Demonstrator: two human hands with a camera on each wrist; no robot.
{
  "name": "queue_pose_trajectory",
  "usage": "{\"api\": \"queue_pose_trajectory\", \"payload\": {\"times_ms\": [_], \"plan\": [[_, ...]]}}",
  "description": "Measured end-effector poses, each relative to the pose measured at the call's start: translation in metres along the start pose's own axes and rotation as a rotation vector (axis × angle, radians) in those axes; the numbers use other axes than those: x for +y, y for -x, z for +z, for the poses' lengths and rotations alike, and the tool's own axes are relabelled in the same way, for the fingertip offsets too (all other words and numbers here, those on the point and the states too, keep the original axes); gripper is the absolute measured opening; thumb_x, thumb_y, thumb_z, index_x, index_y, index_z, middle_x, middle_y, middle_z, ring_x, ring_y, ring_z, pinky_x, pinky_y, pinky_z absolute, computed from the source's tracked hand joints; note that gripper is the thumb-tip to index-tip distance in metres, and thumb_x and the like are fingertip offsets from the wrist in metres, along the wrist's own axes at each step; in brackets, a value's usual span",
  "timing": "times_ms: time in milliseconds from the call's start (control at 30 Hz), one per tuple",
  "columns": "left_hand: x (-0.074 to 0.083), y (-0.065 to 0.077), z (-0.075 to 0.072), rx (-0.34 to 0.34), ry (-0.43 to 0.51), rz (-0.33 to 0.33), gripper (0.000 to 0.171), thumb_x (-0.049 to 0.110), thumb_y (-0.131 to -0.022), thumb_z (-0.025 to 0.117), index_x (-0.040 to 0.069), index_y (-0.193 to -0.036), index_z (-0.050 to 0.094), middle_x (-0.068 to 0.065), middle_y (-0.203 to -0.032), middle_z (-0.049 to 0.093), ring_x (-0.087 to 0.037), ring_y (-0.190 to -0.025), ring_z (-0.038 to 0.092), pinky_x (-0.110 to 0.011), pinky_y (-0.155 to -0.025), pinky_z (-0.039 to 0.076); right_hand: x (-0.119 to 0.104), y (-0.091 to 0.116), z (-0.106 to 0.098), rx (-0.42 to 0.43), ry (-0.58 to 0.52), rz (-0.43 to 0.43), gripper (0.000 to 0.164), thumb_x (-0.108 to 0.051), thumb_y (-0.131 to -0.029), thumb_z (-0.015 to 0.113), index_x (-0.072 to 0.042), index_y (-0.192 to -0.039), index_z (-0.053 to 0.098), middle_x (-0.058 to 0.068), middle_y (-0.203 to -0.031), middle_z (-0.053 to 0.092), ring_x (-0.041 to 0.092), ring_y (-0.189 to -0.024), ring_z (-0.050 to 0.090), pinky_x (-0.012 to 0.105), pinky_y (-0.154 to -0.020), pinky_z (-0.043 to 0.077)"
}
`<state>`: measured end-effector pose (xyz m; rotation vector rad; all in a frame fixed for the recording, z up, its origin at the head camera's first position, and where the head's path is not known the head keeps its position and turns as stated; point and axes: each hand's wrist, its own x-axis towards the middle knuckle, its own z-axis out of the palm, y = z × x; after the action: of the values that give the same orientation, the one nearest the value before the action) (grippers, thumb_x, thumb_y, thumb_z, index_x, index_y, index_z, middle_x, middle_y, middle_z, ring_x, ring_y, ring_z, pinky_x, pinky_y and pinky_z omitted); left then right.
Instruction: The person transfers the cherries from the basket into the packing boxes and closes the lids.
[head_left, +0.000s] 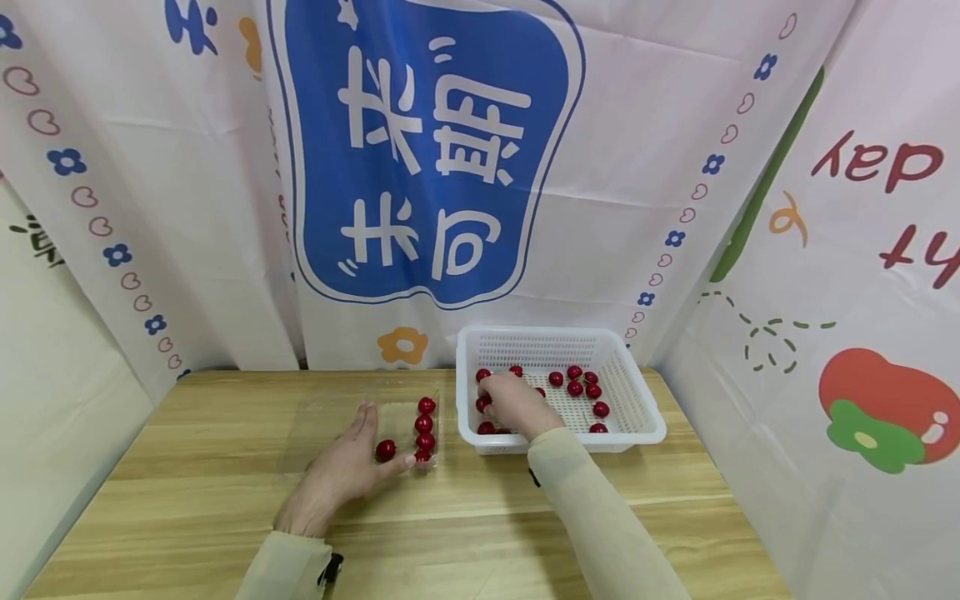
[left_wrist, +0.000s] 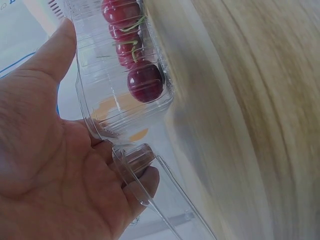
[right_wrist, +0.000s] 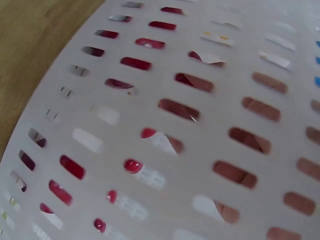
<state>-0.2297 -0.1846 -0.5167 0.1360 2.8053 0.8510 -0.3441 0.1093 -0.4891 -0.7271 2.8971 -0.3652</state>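
Note:
My left hand [head_left: 341,471] holds a clear plastic clamshell box [head_left: 399,415] on the table, thumb along the near side and fingers at the hinge. Inside the box, several red cherries [head_left: 425,423] line its right side, and a single cherry [head_left: 386,450] lies near my thumb. My right hand [head_left: 517,404] reaches into a white slotted plastic basket [head_left: 636,400], its fingertips at a cherry [head_left: 482,404] on the left side. Whether they pinch it is hidden. Through the basket's slots, the right wrist view shows parts of my hand and red cherries.
More cherries [head_left: 574,388] lie in the basket's middle and right. The box's transparent lid [head_left: 300,433] spreads left on the wooden table [head_left: 450,542]. Printed white curtains [head_left: 600,250] hang behind the table and at both sides.

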Motion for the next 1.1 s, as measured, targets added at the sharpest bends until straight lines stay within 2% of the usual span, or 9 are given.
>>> {"api": "queue_pose_trajectory", "payload": {"times_ms": [167,300,467,733,1100], "plan": [[0.000,0.000,0.001,0.003,0.002,0.001,0.131,0.070,-0.108,0.076,-0.012,-0.183,0.006,-0.037,-0.192,0.005,-0.064,-0.172,0.031,-0.078,-0.137,0.039,-0.001,-0.002,-0.005,0.029,-0.004,-0.010,0.017,-0.004,-0.105,0.086,-0.007,-0.121,0.086,0.008,-0.118,0.086,0.026,-0.114,0.080,0.047,-0.106,0.068],[0.000,-0.001,0.001,0.005,0.000,-0.002,0.132,0.070,-0.108,0.076,-0.012,-0.183,0.006,-0.037,-0.192,0.006,-0.065,-0.172,0.033,-0.078,-0.137,0.040,-0.001,-0.003,-0.009,0.042,-0.049,-0.004,0.021,-0.004,-0.105,0.087,-0.006,-0.126,0.085,0.011,-0.125,0.086,0.030,-0.123,0.080,0.050,-0.113,0.067],[0.001,-0.001,0.000,0.004,0.004,-0.004,0.132,0.070,-0.108,0.077,-0.012,-0.183,0.005,-0.037,-0.192,0.005,-0.064,-0.172,0.032,-0.078,-0.137,0.039,-0.003,-0.002,-0.015,0.078,-0.068,-0.039,0.025,0.000,-0.102,0.088,-0.004,-0.127,0.084,0.011,-0.123,0.086,0.031,-0.123,0.080,0.048,-0.113,0.067],[0.000,-0.001,0.000,0.006,0.000,0.001,0.132,0.069,-0.108,0.077,-0.012,-0.183,0.005,-0.037,-0.192,0.004,-0.064,-0.172,0.032,-0.078,-0.137,0.039,-0.006,-0.001,-0.024,0.122,-0.046,-0.069,0.022,0.003,-0.099,0.089,-0.006,-0.117,0.082,0.009,-0.115,0.081,0.027,-0.112,0.077,0.045,-0.105,0.068],[0.003,-0.001,-0.001,0.005,-0.003,-0.003,0.132,0.069,-0.107,0.077,-0.012,-0.183,0.006,-0.036,-0.192,0.004,-0.064,-0.173,0.031,-0.077,-0.138,0.039,-0.019,0.006,-0.037,0.177,-0.082,-0.121,0.024,0.001,-0.104,0.084,-0.007,-0.126,0.081,0.009,-0.124,0.081,0.028,-0.118,0.078,0.042,-0.108,0.069]]}}
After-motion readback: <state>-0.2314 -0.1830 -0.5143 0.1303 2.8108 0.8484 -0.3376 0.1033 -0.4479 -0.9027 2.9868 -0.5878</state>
